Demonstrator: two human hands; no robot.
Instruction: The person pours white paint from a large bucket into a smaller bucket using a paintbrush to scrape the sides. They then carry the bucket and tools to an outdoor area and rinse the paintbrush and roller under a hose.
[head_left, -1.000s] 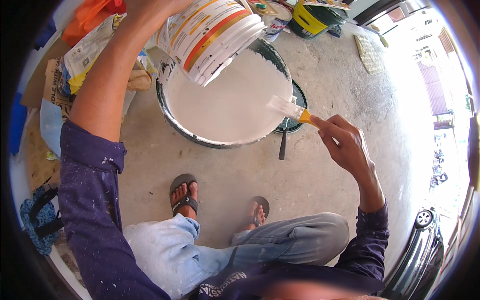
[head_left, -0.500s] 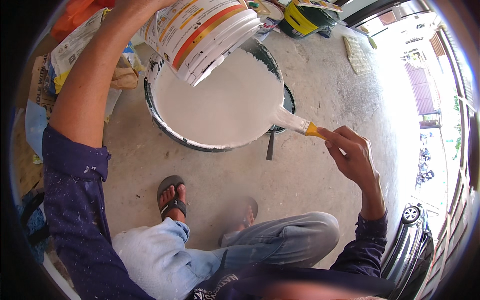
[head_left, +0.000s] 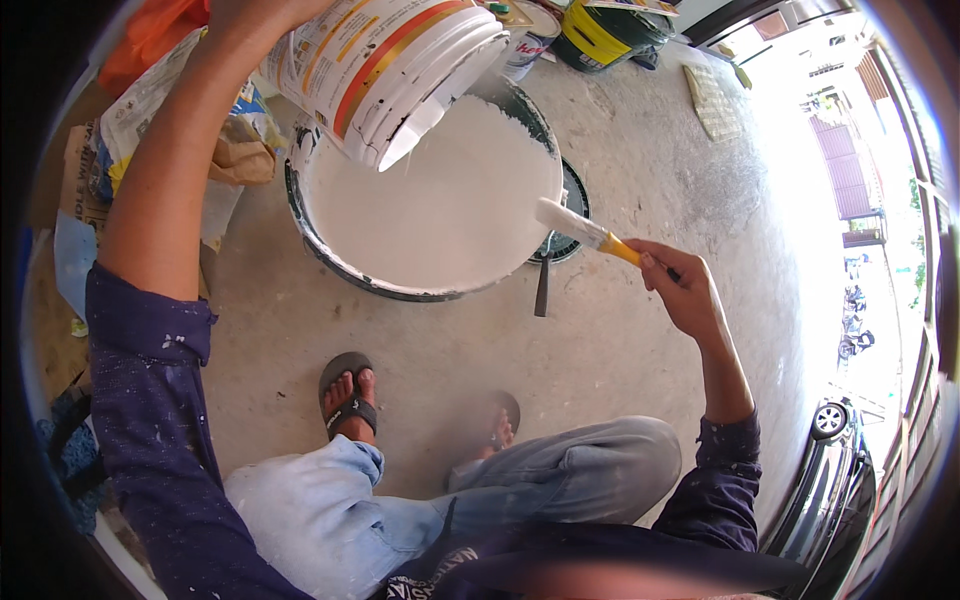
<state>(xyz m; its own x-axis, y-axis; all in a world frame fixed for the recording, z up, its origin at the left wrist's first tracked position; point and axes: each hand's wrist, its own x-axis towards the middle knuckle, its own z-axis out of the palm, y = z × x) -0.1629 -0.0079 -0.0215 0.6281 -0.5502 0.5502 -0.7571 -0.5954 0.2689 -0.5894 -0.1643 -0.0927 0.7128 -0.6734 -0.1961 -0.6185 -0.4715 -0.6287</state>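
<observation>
The large tub point(head_left: 430, 200) of white paint sits on the concrete floor point(head_left: 640, 330) ahead of the person's sandalled feet, and everything else here is placed against it. It is the biggest thing in hand, filled nearly to its rim with smooth white paint.

Above the tub's far-left rim hangs the white pail point(head_left: 385, 65) with orange and yellow bands, tipped steeply so its open mouth faces down over the paint. The left hand point(head_left: 250, 12) holds it from above at the picture's upper edge; its fingers are mostly cut off, so how they wrap the pail cannot be told. By my reading this is the emptying stage: the pail looks close to drained, with only thin threads at its lip.

At the tub's right rim the paintbrush point(head_left: 585, 232) lies level, its white bristles over the paint's edge. The right hand point(head_left: 685, 290) pinches the yellow handle, fingers curled closed around it.

The next move seems to call for bringing the bristles up into the pail's mouth while keeping it steady over the tub.
</observation>
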